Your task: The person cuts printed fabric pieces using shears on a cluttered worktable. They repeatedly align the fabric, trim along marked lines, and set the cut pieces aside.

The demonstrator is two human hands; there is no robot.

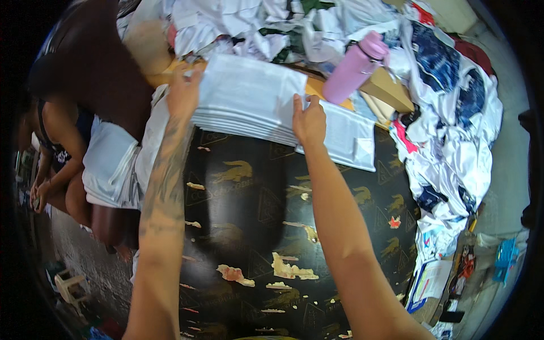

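Note:
A stack of folded white cloths [246,93] lies across the far part of the black tabletop, its layered folds facing me. At its far left corner, my left hand [184,93] has its fingers curled on the edge of the top cloth. My right hand [310,122] touches the right edge of the stack, thumb and forefinger apart. Under and beyond that hand lies another folded white cloth [345,136], flatter, with a small pale rectangle at its near right corner. What the curled fingers of my right hand touch underneath is hidden.
A pink bottle [354,68] stands behind the right cloth, beside a brown cardboard box [388,90]. Heaped white garments [226,22] line the far side and right. Another person [62,147] sits at left, near more folded white cloths [110,164]. The black tabletop [243,226] has peeled patches.

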